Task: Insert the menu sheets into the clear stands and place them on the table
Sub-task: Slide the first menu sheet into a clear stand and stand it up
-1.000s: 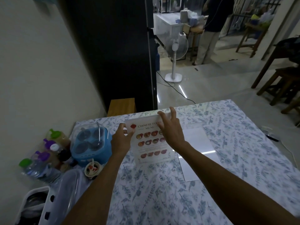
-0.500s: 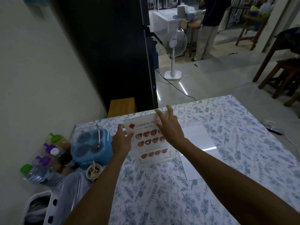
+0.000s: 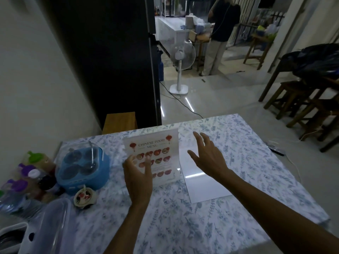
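Both hands have let go of the menu stand (image 3: pixel 153 156): left hand (image 3: pixel 138 176) and right hand (image 3: pixel 208 156) spread empty beside it, 1 stand placed.

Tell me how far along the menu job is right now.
Done: one Chinese food menu stand stands upright on the floral table. In hand: nothing; the left hand and right hand are open, with no grip on it. Left: a blank white sheet lies flat beside it; no second stand visible.
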